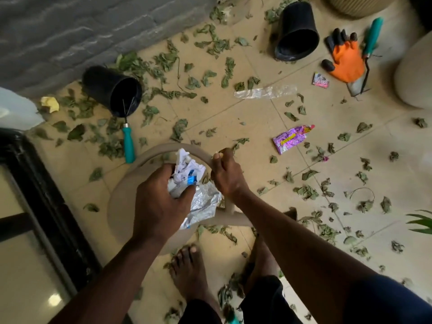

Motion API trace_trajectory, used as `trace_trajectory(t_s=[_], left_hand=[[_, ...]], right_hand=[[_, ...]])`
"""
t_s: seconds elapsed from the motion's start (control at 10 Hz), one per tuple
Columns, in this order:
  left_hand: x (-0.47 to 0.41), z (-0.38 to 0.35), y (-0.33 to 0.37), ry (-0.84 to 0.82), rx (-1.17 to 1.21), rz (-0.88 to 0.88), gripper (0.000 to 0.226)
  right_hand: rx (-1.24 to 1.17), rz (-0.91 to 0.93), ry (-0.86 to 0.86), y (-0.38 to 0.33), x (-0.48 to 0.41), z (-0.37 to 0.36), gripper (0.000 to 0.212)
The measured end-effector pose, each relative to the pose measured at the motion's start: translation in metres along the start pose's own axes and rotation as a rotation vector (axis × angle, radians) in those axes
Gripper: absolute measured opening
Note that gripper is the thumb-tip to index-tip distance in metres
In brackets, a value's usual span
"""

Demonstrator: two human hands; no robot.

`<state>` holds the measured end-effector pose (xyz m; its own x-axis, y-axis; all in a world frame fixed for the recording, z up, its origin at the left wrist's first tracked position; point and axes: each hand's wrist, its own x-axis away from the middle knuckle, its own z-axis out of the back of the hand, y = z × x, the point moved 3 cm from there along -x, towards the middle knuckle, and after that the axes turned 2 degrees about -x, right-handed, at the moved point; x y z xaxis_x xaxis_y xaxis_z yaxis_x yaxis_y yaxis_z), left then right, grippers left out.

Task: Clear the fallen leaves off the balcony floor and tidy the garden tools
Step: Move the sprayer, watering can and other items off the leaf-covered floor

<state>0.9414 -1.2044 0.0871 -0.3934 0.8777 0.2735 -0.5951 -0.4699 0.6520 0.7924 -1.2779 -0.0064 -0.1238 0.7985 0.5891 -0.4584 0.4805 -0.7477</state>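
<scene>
- Left hand (161, 197): grasping crumpled wrappers (195, 181) over beige bin (121, 206)
- Right hand (228, 176): gripping the bin's rim
- Fallen leaves (163, 59): strewn across floor
- Trowel (371, 40): beside orange glove (348, 61)
- Hand fork (128, 143): tines in toppled black pot (102, 85)

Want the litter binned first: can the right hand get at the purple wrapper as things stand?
Probably not yet: the right hand grips the rim of the beige bin and must let go first. Otherwise the purple wrapper lies uncovered on the floor, only leaves between.
</scene>
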Motion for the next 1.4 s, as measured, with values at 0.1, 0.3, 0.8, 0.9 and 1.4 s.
trace_trajectory(t_s=[0.1,0.3,0.8,0.9,1.4], left_hand=[[-0.007,0.012,0.028,-0.069,0.011,0.064,0.022],[-0.036,-0.019,0.033,-0.077,0.022,0.001,0.028],[-0.164,-0.168,0.131,-0.243,-0.093,-0.049,0.026],[-0.193,-0.205,0.124,-0.301,-0.121,-0.046,0.060],[-0.237,-0.274,0.090,-0.233,-0.447,-0.339,0.056]], right_hand=[[-0.056,-0.122,0.148,0.020,-0.023,0.001,0.026],[-0.058,-0.237,0.430,0.015,-0.041,0.080,0.024],[0.265,-0.186,0.338,0.066,-0.106,0.243,0.054],[0.329,-0.135,0.187,0.079,-0.127,0.248,0.072],[0.307,0.054,0.390,0.129,-0.157,0.241,0.008]])
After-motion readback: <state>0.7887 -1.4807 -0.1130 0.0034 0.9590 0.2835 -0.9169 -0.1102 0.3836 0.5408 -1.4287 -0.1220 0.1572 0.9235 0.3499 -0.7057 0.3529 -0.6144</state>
